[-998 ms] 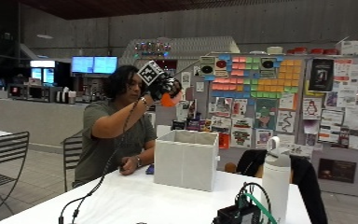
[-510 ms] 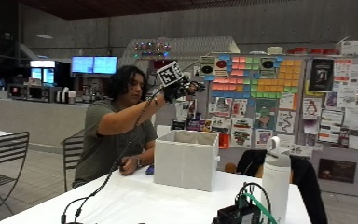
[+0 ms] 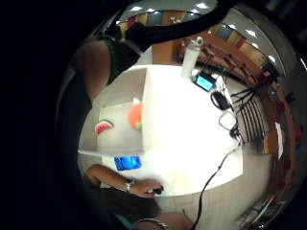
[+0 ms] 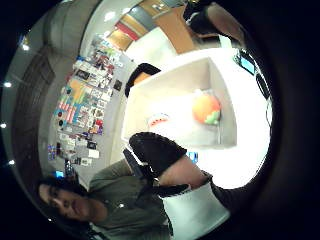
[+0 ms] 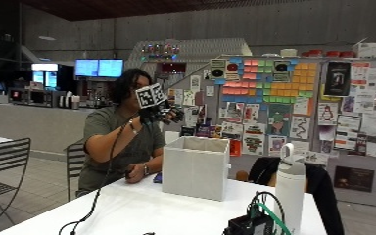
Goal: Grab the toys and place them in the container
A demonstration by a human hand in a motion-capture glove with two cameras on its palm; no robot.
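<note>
Seated behind a white tabletop, a person with the gloved right hand raised in the air above and just behind a white open-topped fabric box — the container. Fingers spread and relaxed, nothing held in them as far as the outside view shows; in the thumb side palm view a black-gloved fingertip reaching out over the box's opening, holding nothing. Inside the box, seen from both palm views: an orange round toy fruit with a green patch, caught near one inner wall, whether touching it or the floor cannot be told, and a watermelon-slice toy lying on the box floor, apart from the orange one. Bare left hand resting on the tabletop beside the box on the person's side, fingers curled around a small dark object that cannot be made out. A blue flat item lying on the tabletop just beside the box, between it and that bare hand. On the near end of the tabletop — a white insulated bottle standing upright, well apart from the box, with a small black device and green and black cables next to it. A black cable trailing from the raised arm down across the tabletop
</note>
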